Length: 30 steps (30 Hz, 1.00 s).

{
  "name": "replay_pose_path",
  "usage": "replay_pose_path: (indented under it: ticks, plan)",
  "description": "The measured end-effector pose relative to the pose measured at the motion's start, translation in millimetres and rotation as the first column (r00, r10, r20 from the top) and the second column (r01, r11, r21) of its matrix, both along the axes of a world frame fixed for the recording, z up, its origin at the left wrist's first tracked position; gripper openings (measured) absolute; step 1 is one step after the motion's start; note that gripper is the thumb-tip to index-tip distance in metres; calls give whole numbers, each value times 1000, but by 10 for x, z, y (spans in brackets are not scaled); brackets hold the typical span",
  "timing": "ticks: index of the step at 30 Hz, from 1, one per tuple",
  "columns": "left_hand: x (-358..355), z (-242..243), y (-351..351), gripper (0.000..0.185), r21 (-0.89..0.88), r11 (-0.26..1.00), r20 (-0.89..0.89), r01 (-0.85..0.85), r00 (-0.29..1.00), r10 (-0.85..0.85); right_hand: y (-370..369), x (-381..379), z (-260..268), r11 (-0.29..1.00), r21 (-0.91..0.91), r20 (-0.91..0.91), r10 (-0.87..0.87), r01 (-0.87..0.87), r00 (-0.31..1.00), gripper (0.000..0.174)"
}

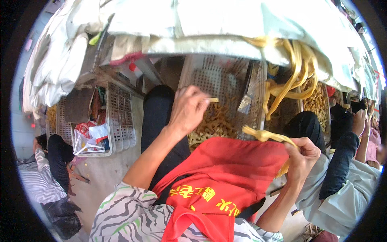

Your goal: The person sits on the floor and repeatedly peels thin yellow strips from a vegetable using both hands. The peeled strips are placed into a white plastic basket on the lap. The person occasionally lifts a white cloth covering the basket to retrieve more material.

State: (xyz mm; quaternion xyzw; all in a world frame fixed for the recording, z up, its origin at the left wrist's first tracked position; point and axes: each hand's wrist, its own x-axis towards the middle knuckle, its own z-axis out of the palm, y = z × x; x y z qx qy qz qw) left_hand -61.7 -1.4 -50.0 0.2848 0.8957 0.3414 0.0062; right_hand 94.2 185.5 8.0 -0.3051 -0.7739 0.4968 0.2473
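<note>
My left hand (pixel 188 107), slightly blurred, is raised above a plastic crate (pixel 208 74). Its fingertips pinch a short yellow piece (pixel 214 99). On the other side, my right hand (pixel 304 154) grips a long yellow strip, probably bean curd skin (pixel 278 136), with a knot near its free end. The strip's other end trails below that hand. Many small knotted yellow pieces (pixel 216 124) lie in the crate between my knees. A red apron (pixel 239 163) bearing yellow writing covers my lap.
Several yellow strips (pixel 297 69) hang over the edge of a white-covered table (pixel 211 21). To the left, a pale crate (pixel 121 118) stands beside bags (pixel 90 136). Co-workers sit close on both sides; a dark sleeve (pixel 340 163) shows at right. Another crate there holds yellow pieces (pixel 316 106).
</note>
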Motion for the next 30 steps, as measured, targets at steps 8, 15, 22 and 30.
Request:
replay_pose_path:
  ticks: [8,15,22,30]
  plan:
    - [502,201,203,26,854,517,433,65,464,-773,-81,52,-69,978,105,-67,189,-181,980,28]
    - [446,378,409,28,631,533,-168,564,770,-616,-395,-7,-82,282,-877,-359,153,-389,921,34]
    - [314,171,135,9,484,817,217,313,862,-458,-187,-113,-102,897,389,20,219,-209,976,20]
    - [403,-58,184,13,685,673,285,278,748,-599,-297,49,-215,912,-332,-96,220,-240,971,20]
